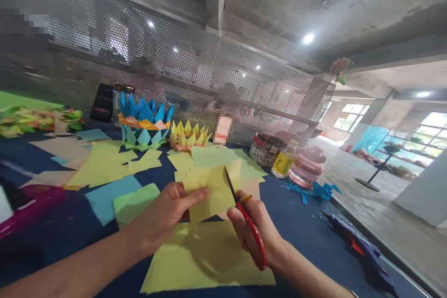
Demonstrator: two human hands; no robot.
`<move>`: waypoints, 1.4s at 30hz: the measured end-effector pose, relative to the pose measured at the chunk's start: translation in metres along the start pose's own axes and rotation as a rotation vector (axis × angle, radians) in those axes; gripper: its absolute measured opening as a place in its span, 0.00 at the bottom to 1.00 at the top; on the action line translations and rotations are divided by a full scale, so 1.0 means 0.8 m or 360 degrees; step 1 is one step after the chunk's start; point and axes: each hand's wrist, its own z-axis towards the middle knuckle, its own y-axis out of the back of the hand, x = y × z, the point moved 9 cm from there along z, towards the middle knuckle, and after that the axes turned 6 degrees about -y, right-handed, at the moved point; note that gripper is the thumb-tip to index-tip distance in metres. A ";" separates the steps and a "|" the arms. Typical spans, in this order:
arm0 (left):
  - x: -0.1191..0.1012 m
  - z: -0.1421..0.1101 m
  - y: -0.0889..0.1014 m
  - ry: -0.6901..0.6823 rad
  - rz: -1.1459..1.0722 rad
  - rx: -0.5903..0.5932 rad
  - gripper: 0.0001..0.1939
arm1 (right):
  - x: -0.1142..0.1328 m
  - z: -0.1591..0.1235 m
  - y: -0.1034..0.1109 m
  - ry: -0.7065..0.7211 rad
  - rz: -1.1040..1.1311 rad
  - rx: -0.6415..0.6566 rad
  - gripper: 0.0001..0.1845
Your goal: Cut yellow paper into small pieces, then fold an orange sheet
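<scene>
My left hand (179, 202) pinches a sheet of yellow paper (211, 195) by its left side, thumb on top. Red-handled scissors (254, 237) are in my right hand (256, 216), their dark blade lying across the right part of that sheet. How far the paper is cut, I cannot tell. Below both hands a larger yellow sheet (206, 260) lies flat on the dark blue tabletop. Loose green paper (136, 202) and blue paper (110, 198) lie left of my left hand. Beyond the hands stand folded-paper pieces, a blue one (145, 111) and a yellow one (188, 135).
A small bottle (284, 160), a pink container (307, 167) and a woven basket (265, 149) stand at the back right. Blue paper scraps (324, 191) and a dark glue gun (359, 247) lie along the right edge. A phone (102, 102) leans at the back, before a perforated metal screen (195, 65).
</scene>
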 end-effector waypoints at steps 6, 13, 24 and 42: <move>0.000 0.000 -0.001 0.0026 0.0018 -0.0010 0.21 | -0.011 0.002 -0.001 -0.0087 0.0016 -0.0045 0.30; 0.002 0.001 0.000 0.0013 -0.0003 0.0032 0.23 | -0.001 -0.003 -0.003 -0.0046 0.0021 -0.0021 0.28; 0.008 0.000 -0.012 0.0068 -0.0029 0.0086 0.17 | 0.008 -0.005 0.003 -0.0004 0.0004 -0.0033 0.27; 0.008 -0.002 -0.013 0.0063 0.0011 0.0108 0.17 | -0.005 0.000 -0.003 0.0023 0.0087 0.0006 0.28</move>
